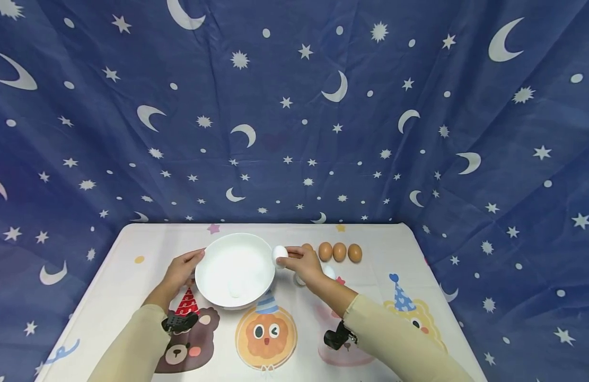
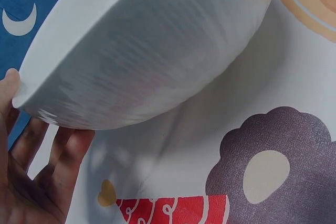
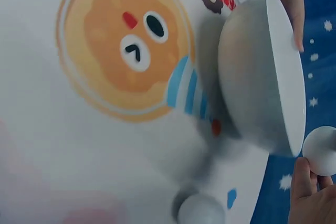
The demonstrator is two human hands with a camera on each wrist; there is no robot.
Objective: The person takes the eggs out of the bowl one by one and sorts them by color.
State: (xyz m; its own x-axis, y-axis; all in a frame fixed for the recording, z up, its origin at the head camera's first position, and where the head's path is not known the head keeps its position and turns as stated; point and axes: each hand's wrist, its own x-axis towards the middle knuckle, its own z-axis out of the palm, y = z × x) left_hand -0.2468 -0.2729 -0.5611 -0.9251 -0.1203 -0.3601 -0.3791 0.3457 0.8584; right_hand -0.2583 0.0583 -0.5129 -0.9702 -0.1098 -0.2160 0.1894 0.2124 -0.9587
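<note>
A white bowl (image 1: 218,260) is held over the left middle of the table, its rim tipped in both wrist views. My left hand (image 1: 182,270) grips its left side, thumb at the rim and fingers (image 2: 73,148) against the underside. Inside, low in the bowl, a faint pale round shape shows. Just off the right rim, my right hand (image 1: 306,265) pinches a white egg (image 1: 279,255) between thumb and fingers. Seen from the right wrist, that egg (image 3: 319,150) sits close beside the bowl's edge.
Several brown eggs (image 1: 339,252) stand in a row at the back, one partly behind my right hand. White eggs (image 1: 329,272) lie around my right wrist, partly covered by it. The tablecloth (image 1: 108,318) has cartoon prints; a blue starry curtain (image 1: 294,132) hangs behind.
</note>
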